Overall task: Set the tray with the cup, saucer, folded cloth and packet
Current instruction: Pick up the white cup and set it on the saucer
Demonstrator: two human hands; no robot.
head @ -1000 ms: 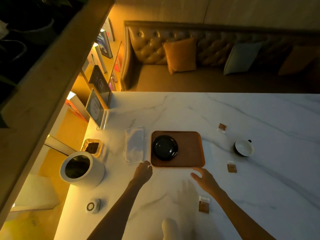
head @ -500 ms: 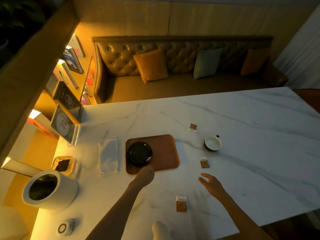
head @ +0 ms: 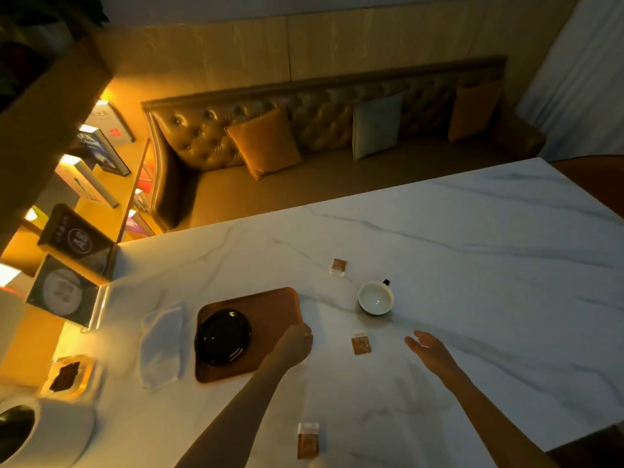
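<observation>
Marble tabletop (head: 472,265), white with grey veins, carries everything; tufted sofa (head: 304,123) with cushions runs along its far edge, lit bookshelf (head: 84,184) off the left edge. Brown tray (head: 270,309) sits near the left part of the tabletop, closer to the near edge than the far one. Folded cloth (head: 162,346), white, lies on the tabletop just beside the tray's left edge, not on it. White round container (head: 44,430) stands at the near left corner, a small square dish (head: 69,374) with something dark in it just behind. Black saucer (head: 223,336) lies flat on the left half of the tray, the tray's right half bare. Left hand (head: 295,342) sits at the tray's near right corner, fingers curled; touching the rim, but cannot tell if it is actually clamped on it. Right hand (head: 429,351) hovers open over bare marble, fingers spread, holding nothing, near and in front of the cup. Cup (head: 375,297), white inside, dark handle pointing to the far edge, upright on the tabletop well right of the tray, empty. Three brown packets, all on marble, none on the tray: far packet (head: 338,267) beyond the cup, middle packet (head: 361,343) between the two hands, near packet (head: 308,440) at the near edge between the forearms.
</observation>
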